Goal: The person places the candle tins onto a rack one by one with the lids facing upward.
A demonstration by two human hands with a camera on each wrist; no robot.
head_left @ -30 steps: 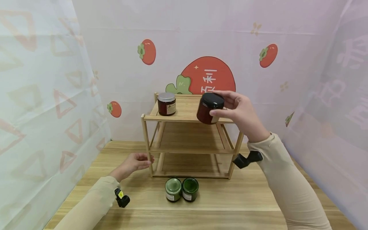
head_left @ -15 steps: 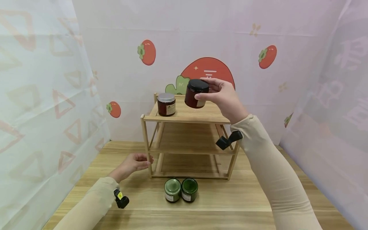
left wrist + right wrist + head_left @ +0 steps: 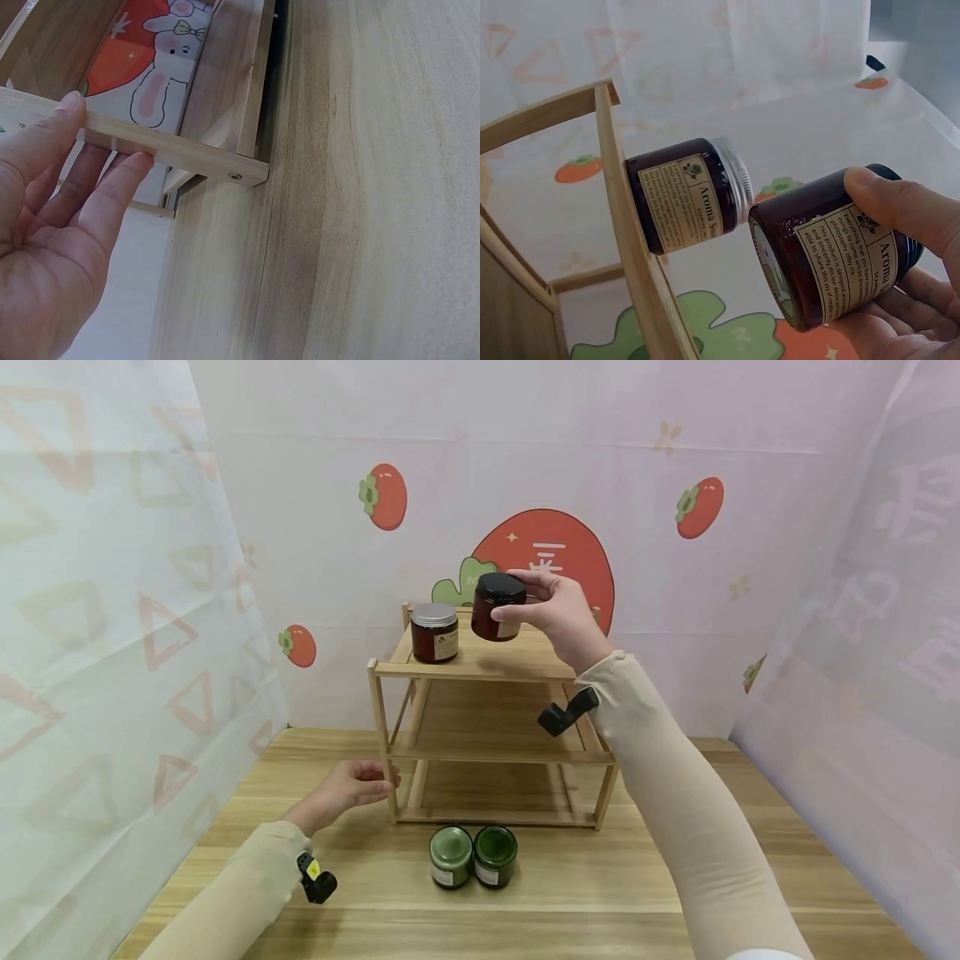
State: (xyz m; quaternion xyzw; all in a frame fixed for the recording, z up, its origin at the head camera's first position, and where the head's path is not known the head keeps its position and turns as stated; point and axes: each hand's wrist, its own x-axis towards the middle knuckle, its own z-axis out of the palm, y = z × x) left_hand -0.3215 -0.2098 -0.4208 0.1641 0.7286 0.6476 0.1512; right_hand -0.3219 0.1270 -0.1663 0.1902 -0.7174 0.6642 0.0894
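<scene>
My right hand [image 3: 558,614] grips a dark red-brown jar with a black lid [image 3: 497,608] above the top shelf, slightly tilted. In the right wrist view the label on this black-lidded jar [image 3: 832,251] faces the camera. A similar jar with a silver lid [image 3: 435,633] stands on the shelf's left end, a short gap from the held one. Low on the left, my left hand [image 3: 343,791] holds the front left post of the wooden rack [image 3: 480,670]; in the left wrist view thumb and fingers pinch that post [image 3: 187,148] from both sides.
Two green jars, a pale one [image 3: 452,857] and a dark one [image 3: 495,857], stand side by side on the wooden table [image 3: 585,893], before the rack. The rack's middle board [image 3: 495,718] and bottom board [image 3: 491,787] lie below. Printed cloth [image 3: 292,527] encloses the back and sides.
My right hand has carried the black-lidded jar leftward and up from the shelf's front right, then slightly lower, closer to the silver-lidded jar. My left hand has stayed on the post.
</scene>
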